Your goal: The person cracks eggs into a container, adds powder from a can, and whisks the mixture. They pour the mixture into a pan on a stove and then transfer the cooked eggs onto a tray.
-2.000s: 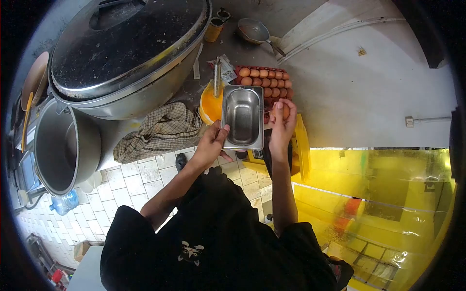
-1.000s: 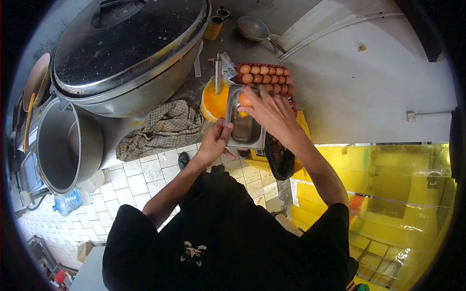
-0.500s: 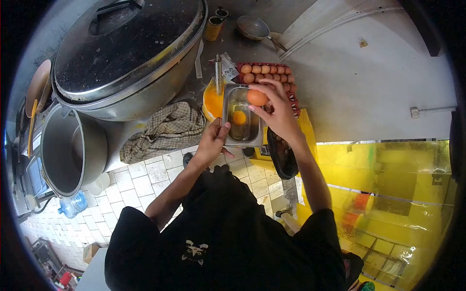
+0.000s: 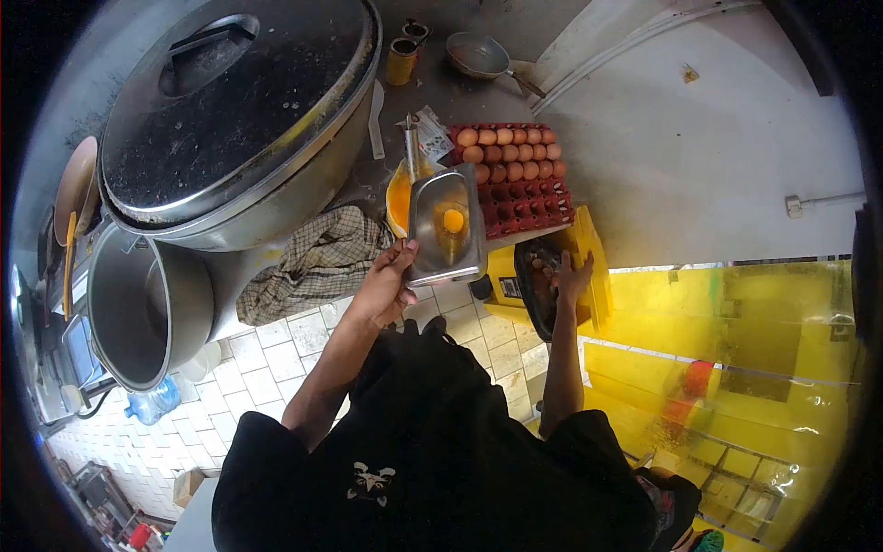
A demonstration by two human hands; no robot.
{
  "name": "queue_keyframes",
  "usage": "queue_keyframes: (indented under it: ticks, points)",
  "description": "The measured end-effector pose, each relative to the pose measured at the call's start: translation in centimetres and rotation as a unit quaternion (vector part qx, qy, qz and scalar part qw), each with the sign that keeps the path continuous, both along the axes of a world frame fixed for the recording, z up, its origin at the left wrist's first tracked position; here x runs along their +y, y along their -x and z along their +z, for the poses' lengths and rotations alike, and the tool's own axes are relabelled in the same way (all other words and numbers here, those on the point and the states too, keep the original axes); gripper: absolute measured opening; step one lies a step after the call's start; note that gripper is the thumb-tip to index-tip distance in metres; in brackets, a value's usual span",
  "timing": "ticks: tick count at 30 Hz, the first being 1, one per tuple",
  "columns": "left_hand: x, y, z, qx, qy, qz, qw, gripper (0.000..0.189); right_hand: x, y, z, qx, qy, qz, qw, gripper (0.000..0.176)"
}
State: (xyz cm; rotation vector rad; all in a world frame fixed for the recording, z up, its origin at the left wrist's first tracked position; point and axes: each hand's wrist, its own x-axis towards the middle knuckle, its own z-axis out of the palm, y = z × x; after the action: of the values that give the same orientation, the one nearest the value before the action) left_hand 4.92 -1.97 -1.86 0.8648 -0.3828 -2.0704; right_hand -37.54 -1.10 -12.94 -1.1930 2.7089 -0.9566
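My left hand point(image 4: 391, 281) grips the near left corner of a small rectangular metal pan point(image 4: 425, 253), thumb over the rim. Inside it lies a raw egg with a whole yolk point(image 4: 453, 220). Behind the pan, partly covered by it, is a bowl of orange-yellow beaten egg point(image 4: 398, 198) with a metal-handled utensil point(image 4: 412, 152) standing in it. My right hand point(image 4: 572, 279) is over the right side of a black bin point(image 4: 543, 317) holding eggshells point(image 4: 541, 276); its fingers are apart and I see no egg in them. A red tray point(image 4: 524, 213) with rows of brown eggs point(image 4: 515, 152) sits beyond.
A large lidded pot point(image 4: 239, 110) and a checked cloth point(image 4: 313, 258) occupy the counter's left. An open deep pot point(image 4: 138, 304) stands farther left. A small frying pan point(image 4: 478, 55) and tins point(image 4: 401, 63) are at the back. A yellow crate point(image 4: 593, 276) surrounds the bin's right side.
My right hand has moved from above the metal pan, where it held a brown egg or shell, down right to the black bin. My left hand still holds the pan, which has shifted slightly left.
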Motion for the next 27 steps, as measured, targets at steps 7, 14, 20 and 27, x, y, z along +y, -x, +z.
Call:
queue_keyframes:
  ticks: [7,14,20,27]
  points:
    - [-0.3,-0.5,-5.8,0.538,-0.227,0.032,0.811,0.036,-14.2,-11.9,5.2,0.044,0.118,0.376,0.918,0.032]
    - [0.0,0.0,-7.2,0.611,-0.261,0.032,0.747,0.036,-19.8,-16.4,1.4,0.197,-0.078,0.387,0.898,0.052]
    - [-0.2,-0.5,-4.6,0.269,-0.124,0.027,0.955,0.028,-15.8,-17.2,6.6,-0.031,0.135,0.375,0.917,0.044]
    - [-0.2,0.6,-1.6,0.099,-0.084,0.004,0.992,0.032,-16.8,-18.1,2.0,0.237,-0.073,0.376,0.893,0.045]
